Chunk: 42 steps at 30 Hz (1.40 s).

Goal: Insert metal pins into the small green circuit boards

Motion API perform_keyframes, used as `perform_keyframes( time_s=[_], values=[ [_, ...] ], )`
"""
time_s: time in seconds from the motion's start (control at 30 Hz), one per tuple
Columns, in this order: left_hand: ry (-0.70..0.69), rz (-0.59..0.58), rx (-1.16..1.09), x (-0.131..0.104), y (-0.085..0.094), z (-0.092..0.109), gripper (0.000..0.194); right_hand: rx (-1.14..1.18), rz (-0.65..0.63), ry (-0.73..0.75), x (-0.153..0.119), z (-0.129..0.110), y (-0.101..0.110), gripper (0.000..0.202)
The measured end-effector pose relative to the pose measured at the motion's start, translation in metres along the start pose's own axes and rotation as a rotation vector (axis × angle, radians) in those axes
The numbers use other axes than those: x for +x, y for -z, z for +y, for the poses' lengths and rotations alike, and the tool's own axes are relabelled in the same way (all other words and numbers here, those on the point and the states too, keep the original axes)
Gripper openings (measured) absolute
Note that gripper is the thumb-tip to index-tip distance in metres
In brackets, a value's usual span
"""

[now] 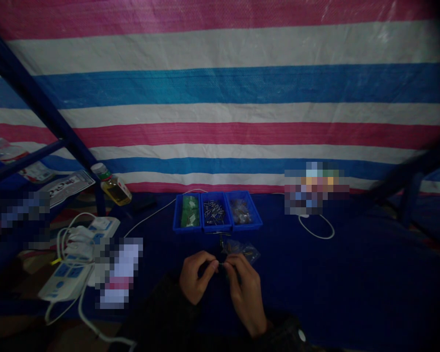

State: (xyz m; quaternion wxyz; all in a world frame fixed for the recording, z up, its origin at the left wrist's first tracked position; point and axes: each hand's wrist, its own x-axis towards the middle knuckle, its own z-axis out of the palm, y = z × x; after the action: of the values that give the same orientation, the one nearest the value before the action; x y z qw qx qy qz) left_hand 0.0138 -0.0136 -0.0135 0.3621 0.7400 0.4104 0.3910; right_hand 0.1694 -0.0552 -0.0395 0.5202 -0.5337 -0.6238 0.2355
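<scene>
My left hand (197, 277) is closed in a pinch, thumb against fingers. Opposite it, my right hand (246, 288) pinches too, a short gap away. A small thin piece (221, 264) bridges the two sets of fingertips; its kind is too small and dark to make out. Just beyond the fingers lie clear plastic bags (250, 253) with small things inside, and a few thin dark metal pieces (222, 239). Behind these stand three joined blue trays (202, 230): green packets (189, 211) at left, loose metal rods (214, 211) in the middle, bagged brownish parts (240, 211) at right.
Left on the dark blue surface (333, 288) are a white power strip (64, 278) with chargers and cables, and a blurred-out flat object (121, 274). A bottle of yellow liquid (114, 188) leans near the blue frame (64, 132). A white cable loop (332, 230) lies right. Striped sheeting (220, 88) hangs behind.
</scene>
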Motion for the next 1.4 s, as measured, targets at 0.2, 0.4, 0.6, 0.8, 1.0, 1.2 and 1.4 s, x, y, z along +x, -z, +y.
perform_keyframes(
  time_s=[0.2,0.4,0.6,0.8,1.0,1.2,1.4],
  values=[
    [0.025,0.021,-0.003,-0.0009,0.0001,-0.0027,0.029,0.015,0.030,0.022,-0.0034,0.0022,-0.0004,0.013],
    [0.022,0.004,-0.008,-0.0012,-0.0005,-0.0041,0.028,0.005,-0.003,0.035,-0.0018,0.0004,0.0000,0.016],
    [0.013,-0.009,-0.008,-0.0008,0.0002,-0.0035,0.028,0.001,-0.007,0.011,-0.0004,-0.0004,0.0012,0.018],
    [0.032,-0.003,-0.003,-0.0018,0.0000,-0.0061,0.031,0.017,0.006,0.058,-0.0014,-0.0009,0.0002,0.017],
    [0.037,0.009,-0.006,-0.0013,0.0005,-0.0038,0.030,-0.012,0.016,0.036,0.0004,-0.0022,0.0016,0.021],
    [0.043,0.021,0.005,-0.0012,0.0001,-0.0043,0.030,0.001,0.030,0.036,-0.0019,-0.0008,0.0011,0.015],
    [0.033,0.018,0.010,-0.0018,-0.0004,-0.0059,0.031,-0.001,-0.002,0.019,-0.0014,-0.0008,0.0010,0.018]
  ],
)
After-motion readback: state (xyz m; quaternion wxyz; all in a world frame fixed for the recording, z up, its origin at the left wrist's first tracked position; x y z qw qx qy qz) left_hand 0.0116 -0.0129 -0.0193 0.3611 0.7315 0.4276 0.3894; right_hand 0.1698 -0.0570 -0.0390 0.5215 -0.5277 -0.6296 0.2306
